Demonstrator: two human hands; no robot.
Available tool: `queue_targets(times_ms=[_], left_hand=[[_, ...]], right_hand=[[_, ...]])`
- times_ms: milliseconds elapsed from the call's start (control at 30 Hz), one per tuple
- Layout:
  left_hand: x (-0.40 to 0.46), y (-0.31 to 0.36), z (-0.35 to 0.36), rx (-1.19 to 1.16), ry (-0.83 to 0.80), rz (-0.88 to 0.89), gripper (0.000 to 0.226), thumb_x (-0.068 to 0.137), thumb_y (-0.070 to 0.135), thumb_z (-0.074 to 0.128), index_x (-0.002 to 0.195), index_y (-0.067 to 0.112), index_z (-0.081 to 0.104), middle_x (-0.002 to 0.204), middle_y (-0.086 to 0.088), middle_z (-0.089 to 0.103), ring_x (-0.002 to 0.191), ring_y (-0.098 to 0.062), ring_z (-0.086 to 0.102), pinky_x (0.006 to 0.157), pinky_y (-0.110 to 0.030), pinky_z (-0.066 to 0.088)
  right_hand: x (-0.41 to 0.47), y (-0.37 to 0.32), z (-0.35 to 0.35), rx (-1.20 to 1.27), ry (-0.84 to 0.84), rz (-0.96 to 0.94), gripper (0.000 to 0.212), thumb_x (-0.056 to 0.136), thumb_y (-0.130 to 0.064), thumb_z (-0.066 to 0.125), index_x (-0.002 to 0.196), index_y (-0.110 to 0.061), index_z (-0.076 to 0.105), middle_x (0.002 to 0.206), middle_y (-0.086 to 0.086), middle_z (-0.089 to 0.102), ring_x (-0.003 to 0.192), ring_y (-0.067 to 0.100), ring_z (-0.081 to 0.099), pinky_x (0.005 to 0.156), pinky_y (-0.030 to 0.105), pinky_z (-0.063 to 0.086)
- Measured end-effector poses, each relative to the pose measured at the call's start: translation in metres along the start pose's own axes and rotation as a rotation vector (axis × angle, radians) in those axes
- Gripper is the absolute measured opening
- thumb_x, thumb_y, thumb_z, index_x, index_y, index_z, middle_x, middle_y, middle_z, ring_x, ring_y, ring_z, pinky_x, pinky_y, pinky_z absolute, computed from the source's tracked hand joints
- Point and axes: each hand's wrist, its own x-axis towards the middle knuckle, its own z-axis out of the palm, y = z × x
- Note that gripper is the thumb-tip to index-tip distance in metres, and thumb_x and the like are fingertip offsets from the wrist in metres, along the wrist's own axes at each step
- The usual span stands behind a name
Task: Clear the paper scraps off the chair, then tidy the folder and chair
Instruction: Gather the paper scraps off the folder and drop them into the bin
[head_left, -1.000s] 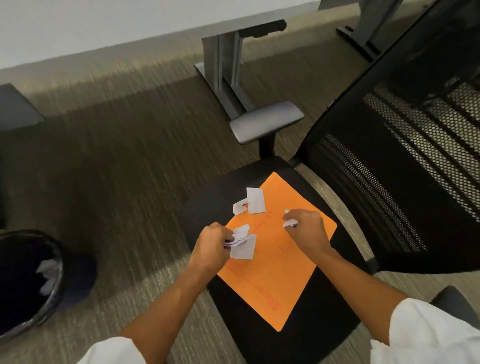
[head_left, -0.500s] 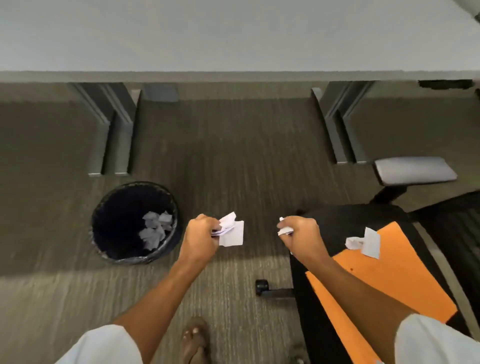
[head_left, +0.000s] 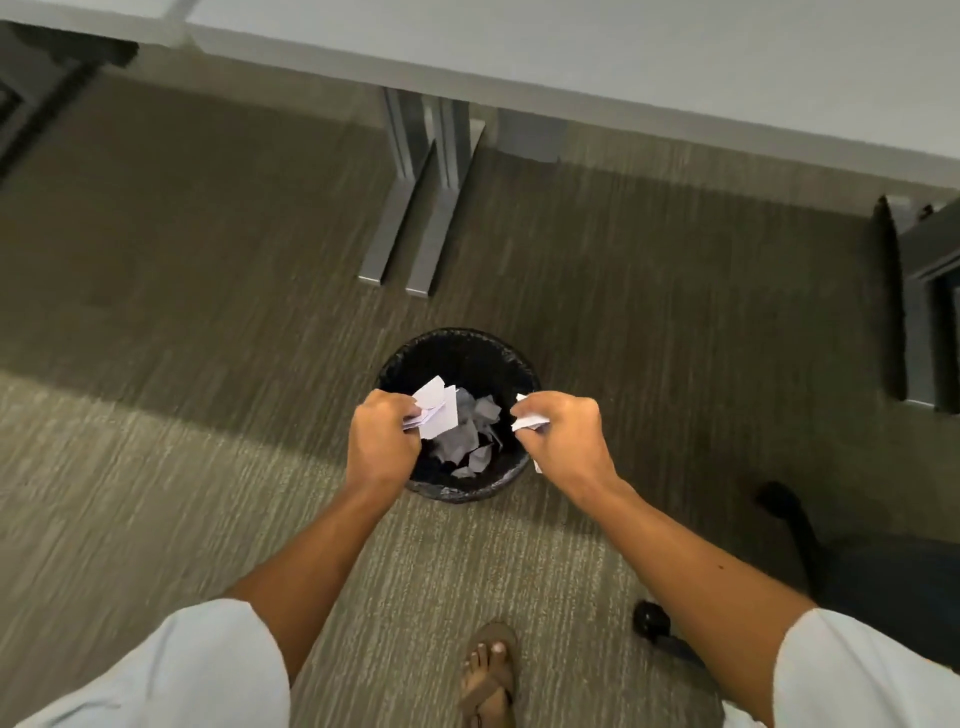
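over striped carpet, black bin, grey desk legs

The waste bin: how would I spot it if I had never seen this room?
Start at the long grey desk along the top, then follow its metal legs down to the carpet. Just in front of them stands the waste bin, round, black and lined with a bag. It is the only container here, with paper scraps inside and both hands over it.

Both hands hold scraps over the bin, apparently before the desk.
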Motion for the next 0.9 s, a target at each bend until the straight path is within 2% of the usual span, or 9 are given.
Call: queue_targets(times_ms=[200, 300, 367, 467, 567, 633, 700, 800, 900], left_hand=[[0.019, -0.011, 0.012, -0.067, 0.027, -0.003, 0.028, 0.061, -0.017, 0.063, 0.075, 0.003, 0.075, 0.078, -0.008, 0.074, 0.082, -0.027, 0.063, 0.068, -0.024, 0.042], [0.027, -0.011, 0.019, -0.111, 0.028, -0.025, 0.021, 0.066, -0.015, 0.062, 0.072, 0.003, 0.071, 0.077, -0.008, 0.071, 0.082, -0.028, 0.062, 0.065, -0.03, 0.048], [0.028, -0.009, 0.023, -0.149, 0.023, -0.03, 0.02, 0.07, -0.012, 0.066, 0.082, 0.003, 0.072, 0.088, -0.01, 0.072, 0.089, -0.03, 0.063, 0.073, -0.034, 0.051], [0.03, -0.012, 0.031, -0.223, -0.08, -0.036, 0.045, 0.071, -0.004, 0.077, 0.113, 0.006, 0.066, 0.121, -0.012, 0.064, 0.114, -0.029, 0.058, 0.095, -0.031, 0.047], [0.029, -0.013, 0.035, -0.25, -0.179, -0.057, 0.072, 0.07, 0.005, 0.084, 0.134, 0.014, 0.052, 0.143, -0.009, 0.048, 0.132, -0.027, 0.045, 0.104, -0.026, 0.037], [0.028, -0.014, 0.034, -0.252, -0.218, -0.097, 0.079, 0.071, 0.009, 0.084, 0.14, 0.019, 0.046, 0.153, -0.01, 0.036, 0.142, -0.025, 0.034, 0.109, -0.026, 0.028], [0.026, -0.017, 0.033, -0.245, -0.257, -0.134, 0.082, 0.073, 0.012, 0.084, 0.143, 0.022, 0.043, 0.157, -0.008, 0.029, 0.146, -0.023, 0.026, 0.114, -0.031, 0.025], [0.021, -0.026, 0.03, -0.255, -0.275, -0.17, 0.085, 0.072, 0.018, 0.086, 0.145, 0.021, 0.041, 0.156, -0.006, 0.031, 0.145, -0.022, 0.026, 0.117, -0.037, 0.027], [0.015, -0.037, 0.026, -0.247, -0.275, -0.194, 0.087, 0.071, 0.023, 0.087, 0.145, 0.022, 0.041, 0.155, -0.004, 0.035, 0.144, -0.022, 0.028, 0.117, -0.042, 0.029]], right_hand=[[0.024, -0.007, 0.019, 0.001, 0.002, 0.033, 0.026, 0.077, 0.006, 0.073, 0.094, -0.012, 0.08, 0.1, 0.002, 0.076, 0.087, 0.002, 0.066, 0.079, 0.011, 0.052], [0.033, -0.005, 0.027, 0.006, 0.028, 0.067, 0.025, 0.08, 0.004, 0.072, 0.098, -0.011, 0.078, 0.105, 0.003, 0.075, 0.086, 0.009, 0.07, 0.075, 0.011, 0.055], [0.036, -0.003, 0.031, 0.005, 0.061, 0.097, 0.026, 0.081, 0.004, 0.071, 0.102, -0.009, 0.078, 0.108, 0.005, 0.074, 0.093, 0.013, 0.071, 0.076, 0.002, 0.049], [0.037, 0.003, 0.036, 0.015, 0.088, 0.156, 0.028, 0.082, 0.005, 0.068, 0.105, -0.009, 0.077, 0.11, 0.006, 0.074, 0.098, 0.013, 0.069, 0.077, -0.003, 0.044], [0.037, 0.008, 0.04, 0.036, 0.089, 0.202, 0.028, 0.083, 0.003, 0.068, 0.106, -0.011, 0.077, 0.11, 0.004, 0.074, 0.098, 0.013, 0.069, 0.078, -0.001, 0.044], [0.037, 0.01, 0.043, 0.046, 0.086, 0.224, 0.028, 0.084, 0.002, 0.068, 0.106, -0.012, 0.077, 0.11, 0.004, 0.074, 0.099, 0.013, 0.069, 0.08, 0.003, 0.047], [0.038, 0.011, 0.046, 0.071, 0.083, 0.257, 0.027, 0.084, 0.002, 0.068, 0.105, -0.012, 0.077, 0.108, 0.003, 0.074, 0.093, 0.012, 0.07, 0.077, 0.002, 0.046], [0.041, 0.008, 0.053, 0.123, 0.092, 0.345, 0.028, 0.086, 0.003, 0.066, 0.106, -0.013, 0.077, 0.107, 0.002, 0.074, 0.08, 0.001, 0.065, 0.067, -0.003, 0.044], [0.045, 0.001, 0.062, 0.195, 0.035, 0.434, 0.03, 0.09, -0.006, 0.068, 0.117, -0.019, 0.072, 0.118, 0.002, 0.07, 0.096, 0.006, 0.064, 0.07, -0.004, 0.041]])
